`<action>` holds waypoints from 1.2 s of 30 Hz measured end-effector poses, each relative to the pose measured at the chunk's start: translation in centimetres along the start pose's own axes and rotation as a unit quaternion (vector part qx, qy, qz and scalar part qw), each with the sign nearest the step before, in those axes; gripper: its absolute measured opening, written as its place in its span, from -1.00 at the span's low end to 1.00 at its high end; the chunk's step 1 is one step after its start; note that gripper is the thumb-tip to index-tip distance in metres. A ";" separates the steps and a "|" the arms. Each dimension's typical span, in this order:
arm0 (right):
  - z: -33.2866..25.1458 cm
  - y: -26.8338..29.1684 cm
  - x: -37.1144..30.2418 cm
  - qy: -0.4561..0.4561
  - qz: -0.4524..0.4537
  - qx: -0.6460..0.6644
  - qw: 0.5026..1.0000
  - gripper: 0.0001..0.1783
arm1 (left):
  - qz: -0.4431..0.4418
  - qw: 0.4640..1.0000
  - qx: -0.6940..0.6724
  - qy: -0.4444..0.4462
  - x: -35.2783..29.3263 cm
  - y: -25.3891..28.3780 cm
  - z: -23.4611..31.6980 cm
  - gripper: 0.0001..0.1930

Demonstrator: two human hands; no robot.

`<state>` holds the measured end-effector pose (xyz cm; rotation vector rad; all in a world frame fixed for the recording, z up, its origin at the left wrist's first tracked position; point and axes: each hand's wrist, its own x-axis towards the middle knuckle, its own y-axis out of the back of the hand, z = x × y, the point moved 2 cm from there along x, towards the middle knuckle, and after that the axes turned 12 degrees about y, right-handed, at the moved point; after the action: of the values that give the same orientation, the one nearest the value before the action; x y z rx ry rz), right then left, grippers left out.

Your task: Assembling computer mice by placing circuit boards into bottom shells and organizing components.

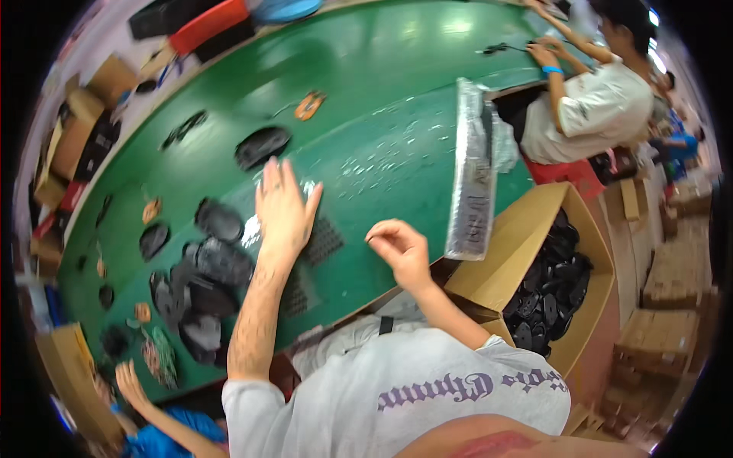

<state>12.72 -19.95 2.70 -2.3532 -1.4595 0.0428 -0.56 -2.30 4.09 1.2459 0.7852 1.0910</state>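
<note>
Green tabletop (374, 61) underlies spread left fingers (272, 179), right fingers (392, 227) pinched, contents unclear; purple lettering (458, 392) crosses shirt (328, 397).

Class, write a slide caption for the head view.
Left hand spread near a black oval part on a green table, right hand half-curled.

Smooth gloss is shown by the green table (397, 57), against matt brown card and crinkled film.

Bright reflections are spread toward the table's far edge, and small glints are scattered across its middle. A soft plastic sheen is given off by the black shell (263, 146) near the middle and by the dark shells (221, 259) heaped toward the near left corner. Toward the right end, a wrinkled, silvery plastic look is worn by the long package (469, 175). Beside the near edge, dull black plastic parts (550, 298) are held in the matt cardboard box (511, 263); soft, creased cloth is seen in the grey shirt (328, 412).
</note>
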 end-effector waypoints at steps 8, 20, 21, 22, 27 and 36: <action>0.2 0.7 0.0 0.076 0.020 -0.038 0.996 -0.85 | 0.016 0.999 0.005 -0.031 -2.2 -0.7 0.2 -0.21; 0.2 0.7 -0.2 0.063 0.014 -0.063 0.996 -0.84 | -0.014 0.999 -0.022 -0.044 -2.1 -1.0 -0.7 -0.18; 0.0 0.6 -0.2 0.064 0.010 -0.064 0.996 -0.84 | -0.015 0.999 -0.028 -0.043 -2.0 -1.1 -0.6 -0.18; -0.1 0.6 -0.2 0.065 0.007 -0.065 0.996 -0.84 | -0.015 0.998 -0.033 -0.042 -2.0 -1.0 -0.6 -0.18; 0.2 1.2 0.6 0.028 0.030 -0.017 0.999 -0.84 | -0.011 0.998 -0.026 -0.052 -4.9 0.6 -0.4 -0.18; -0.7 1.7 2.5 -0.045 0.037 0.057 0.997 -0.88 | 0.016 0.996 -0.072 -0.055 -5.1 15.0 -5.9 -0.31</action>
<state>15.45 -18.66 3.25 -2.3378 -1.3702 0.2476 -10.75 -5.58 17.13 1.1890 0.5954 1.0755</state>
